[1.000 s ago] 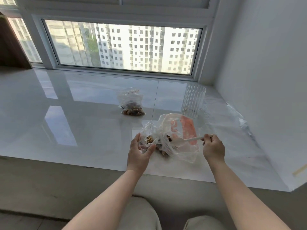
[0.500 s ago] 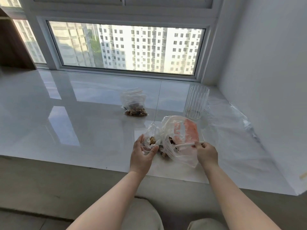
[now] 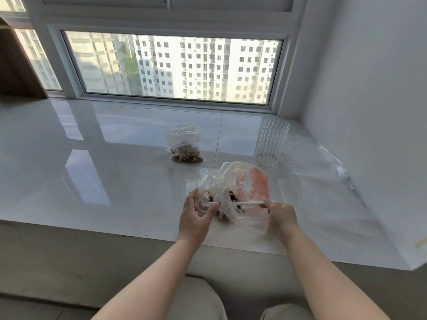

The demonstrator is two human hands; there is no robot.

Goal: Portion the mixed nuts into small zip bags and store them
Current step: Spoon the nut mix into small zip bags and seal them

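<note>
**Inspector:** Your left hand [image 3: 196, 218] is curled round a small zip bag [image 3: 206, 195], thumb and fingers holding its crumpled mouth up; a few nuts show through the plastic. Your right hand [image 3: 280, 214] pinches the handle of a white spoon [image 3: 250, 203], which lies level with its bowl end inside the large bag [image 3: 245, 192].

**Operator:** Where does the large bag sit?

**Inspector:** On the glossy white counter [image 3: 115, 181], touching the small zip bag on that bag's right side. It is clear plastic with a pink-red print, and dark nuts [image 3: 232, 197] sit low in it near the spoon's bowl.

**Operator:** Anything finished?

**Inspector:** One filled zip bag [image 3: 184, 146] stands beyond the large bag, toward the window [image 3: 173, 65], well apart from your hands, with nuts settled at its bottom. I cannot tell whether its strip is sealed.

**Operator:** Other items?

**Inspector:** You have a ribbed clear cup [image 3: 271, 142] upright beyond the large bag and to its right, and a loose clear plastic sheet [image 3: 323, 172] lying flat to the right of the large bag, by the wall.
</note>
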